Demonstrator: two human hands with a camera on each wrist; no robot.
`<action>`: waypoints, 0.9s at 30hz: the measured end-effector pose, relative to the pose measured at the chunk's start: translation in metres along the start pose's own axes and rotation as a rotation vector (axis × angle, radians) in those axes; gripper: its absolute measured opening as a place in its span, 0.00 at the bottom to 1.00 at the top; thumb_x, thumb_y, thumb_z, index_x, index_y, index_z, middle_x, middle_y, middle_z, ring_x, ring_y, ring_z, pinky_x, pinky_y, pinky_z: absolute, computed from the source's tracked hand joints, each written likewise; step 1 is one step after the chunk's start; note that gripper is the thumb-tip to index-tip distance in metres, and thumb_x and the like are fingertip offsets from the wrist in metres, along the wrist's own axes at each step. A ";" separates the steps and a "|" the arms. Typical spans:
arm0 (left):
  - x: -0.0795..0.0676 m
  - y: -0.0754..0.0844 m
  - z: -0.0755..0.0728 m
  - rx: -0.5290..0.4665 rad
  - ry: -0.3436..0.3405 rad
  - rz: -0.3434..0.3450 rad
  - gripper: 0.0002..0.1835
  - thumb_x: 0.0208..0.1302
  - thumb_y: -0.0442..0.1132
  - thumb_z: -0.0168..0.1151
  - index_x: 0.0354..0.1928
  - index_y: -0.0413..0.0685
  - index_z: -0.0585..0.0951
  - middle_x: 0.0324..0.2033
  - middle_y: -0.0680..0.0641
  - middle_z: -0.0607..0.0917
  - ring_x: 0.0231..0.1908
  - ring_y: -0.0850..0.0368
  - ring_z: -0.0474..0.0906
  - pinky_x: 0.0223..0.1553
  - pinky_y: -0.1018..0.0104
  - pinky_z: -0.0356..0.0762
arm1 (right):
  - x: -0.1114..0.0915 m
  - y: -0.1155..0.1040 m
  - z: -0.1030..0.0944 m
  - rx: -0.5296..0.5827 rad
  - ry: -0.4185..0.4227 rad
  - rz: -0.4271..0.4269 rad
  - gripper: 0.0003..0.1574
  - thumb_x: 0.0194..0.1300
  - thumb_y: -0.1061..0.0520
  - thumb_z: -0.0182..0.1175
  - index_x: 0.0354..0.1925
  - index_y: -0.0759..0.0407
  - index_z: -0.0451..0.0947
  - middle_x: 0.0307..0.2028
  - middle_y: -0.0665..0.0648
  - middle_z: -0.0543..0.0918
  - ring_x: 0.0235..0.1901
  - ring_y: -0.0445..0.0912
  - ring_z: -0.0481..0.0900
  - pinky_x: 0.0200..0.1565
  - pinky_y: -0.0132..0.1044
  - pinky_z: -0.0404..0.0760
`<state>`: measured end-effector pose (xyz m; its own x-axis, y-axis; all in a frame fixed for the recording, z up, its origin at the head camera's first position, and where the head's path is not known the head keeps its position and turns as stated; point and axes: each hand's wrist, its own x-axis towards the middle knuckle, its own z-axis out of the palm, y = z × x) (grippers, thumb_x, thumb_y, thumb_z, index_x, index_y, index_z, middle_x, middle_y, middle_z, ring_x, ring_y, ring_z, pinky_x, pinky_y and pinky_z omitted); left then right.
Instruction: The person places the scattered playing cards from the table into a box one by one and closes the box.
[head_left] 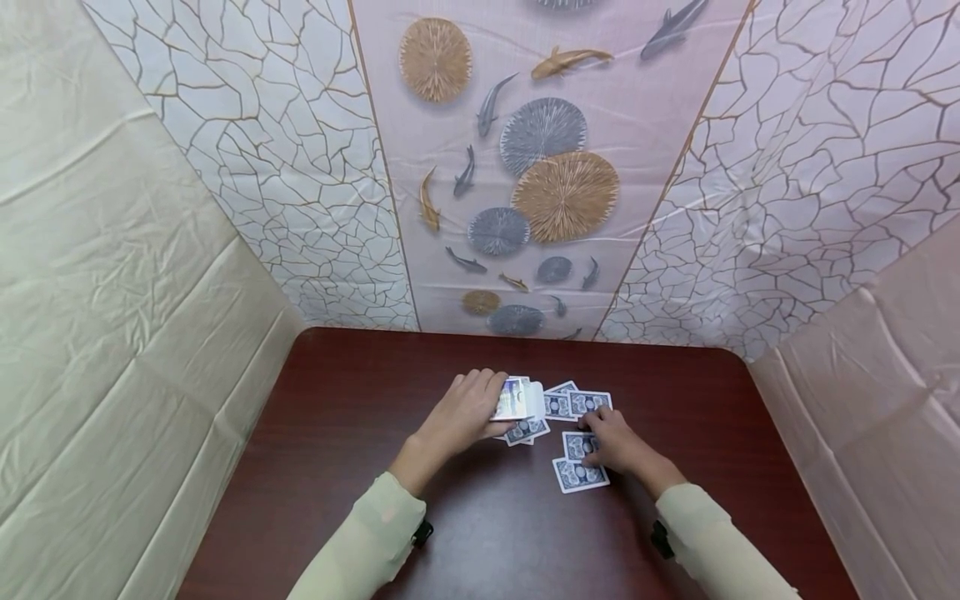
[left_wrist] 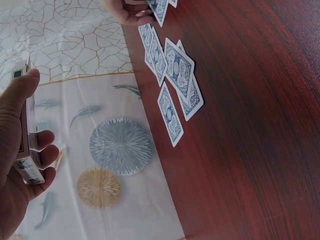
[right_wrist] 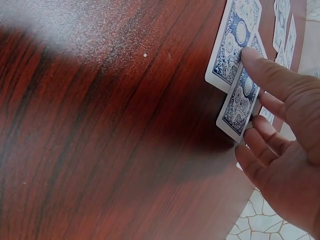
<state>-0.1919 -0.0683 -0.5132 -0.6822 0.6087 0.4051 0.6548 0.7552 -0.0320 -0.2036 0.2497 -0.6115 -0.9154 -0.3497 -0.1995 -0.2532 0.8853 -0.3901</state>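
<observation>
My left hand [head_left: 463, 410] grips a small card box [head_left: 512, 400] with its white flap open to the right. In the left wrist view the thumb lies along one side of the box [left_wrist: 31, 171], fingers curled round the other. Below that hand, face-down playing cards [head_left: 527, 431] with blue patterned backs overlap on the table. My right hand [head_left: 619, 447] is over two more overlapping cards [head_left: 581, 475]. In the right wrist view its thumb touches the upper face of one card [right_wrist: 238, 106], while the other fingers extend loosely beside that card's edge.
Further face-down cards [head_left: 589, 402] lie just beyond my right hand. The dark red wooden table [head_left: 495, 533] meets a patterned cloth wall [head_left: 517, 250] at the back. Pale padded panels [head_left: 112, 333] stand at both sides.
</observation>
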 end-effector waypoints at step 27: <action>0.002 0.003 0.001 0.001 0.026 0.003 0.38 0.57 0.63 0.73 0.57 0.40 0.77 0.41 0.47 0.82 0.40 0.52 0.79 0.37 0.60 0.73 | -0.003 0.008 0.003 0.145 0.102 -0.057 0.31 0.50 0.67 0.78 0.48 0.60 0.71 0.46 0.63 0.72 0.46 0.55 0.74 0.51 0.53 0.76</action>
<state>-0.1919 -0.0647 -0.5139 -0.6717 0.6041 0.4289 0.6561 0.7539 -0.0343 -0.2013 0.2567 -0.6169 -0.9296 -0.3590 -0.0839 -0.2649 0.8087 -0.5252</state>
